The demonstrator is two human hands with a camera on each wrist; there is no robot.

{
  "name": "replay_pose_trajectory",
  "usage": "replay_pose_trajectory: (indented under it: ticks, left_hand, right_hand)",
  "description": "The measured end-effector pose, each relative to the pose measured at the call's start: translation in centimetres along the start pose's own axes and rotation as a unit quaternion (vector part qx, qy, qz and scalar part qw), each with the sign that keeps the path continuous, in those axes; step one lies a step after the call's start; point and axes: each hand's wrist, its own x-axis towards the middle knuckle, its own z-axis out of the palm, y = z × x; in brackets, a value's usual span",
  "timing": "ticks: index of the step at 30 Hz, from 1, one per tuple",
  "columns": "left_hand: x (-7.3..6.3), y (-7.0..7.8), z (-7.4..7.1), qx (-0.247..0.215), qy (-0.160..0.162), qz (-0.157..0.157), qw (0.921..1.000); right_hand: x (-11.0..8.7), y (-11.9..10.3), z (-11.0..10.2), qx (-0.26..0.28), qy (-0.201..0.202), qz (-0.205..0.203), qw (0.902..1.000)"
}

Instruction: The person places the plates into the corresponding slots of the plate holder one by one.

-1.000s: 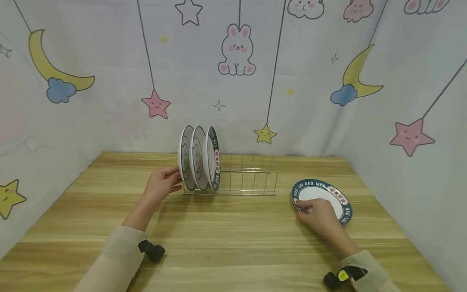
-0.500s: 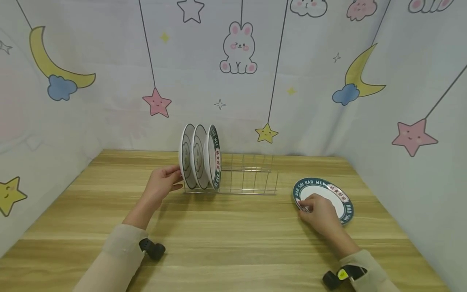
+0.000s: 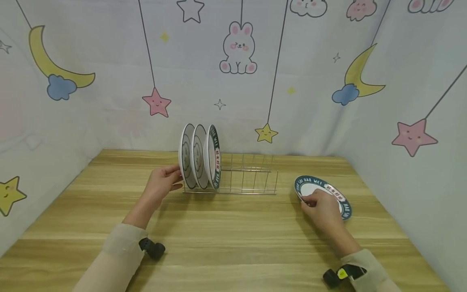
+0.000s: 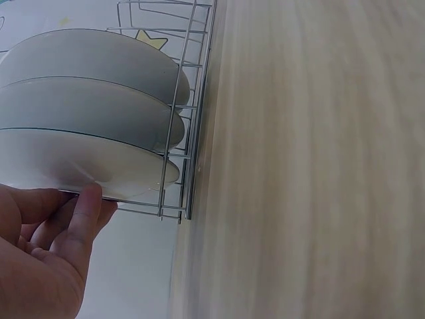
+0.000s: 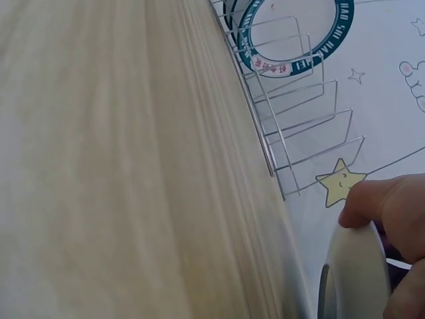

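Note:
A wire dish rack (image 3: 248,194) stands on the table with three white plates upright at its left end; the rightmost plate (image 3: 217,160) shows a dark green lettered rim. My left hand (image 3: 160,184) is at the rack's left end, its thumb and fingers pinching the end wire beside the outermost plate (image 4: 73,156). To the right of the rack, my right hand (image 3: 322,209) pinches the near left edge of another green-rimmed plate (image 3: 307,184). That plate tilts, its left edge off the table. In the right wrist view, its white underside (image 5: 358,266) shows below my thumb.
The right part of the rack has bare wire slots (image 5: 305,126). A wood-grain table (image 3: 226,243) spreads in front. White cloth (image 3: 197,81) printed with moons, stars and a rabbit hangs behind and at both sides. Each wrist wears a small black camera (image 3: 155,250).
My right hand has raised the left edge of the plate from the table and shifted slightly away from me. My left hand has stayed at the rack.

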Motion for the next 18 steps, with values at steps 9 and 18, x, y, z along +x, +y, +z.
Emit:
replay_pose_trajectory:
  ticks: [9,18]
  left_hand:
    - [0.0,-0.1,0.0,0.001,-0.001,0.0,1.0]
    - [0.1,-0.2,0.0,-0.006,0.002,0.0,1.0]
  right_hand:
    - [0.8,-0.7,-1.2,0.009,0.041,-0.012,0.999]
    - [2.2,-1.5,-2.7,0.031,0.072,-0.005,0.9969]
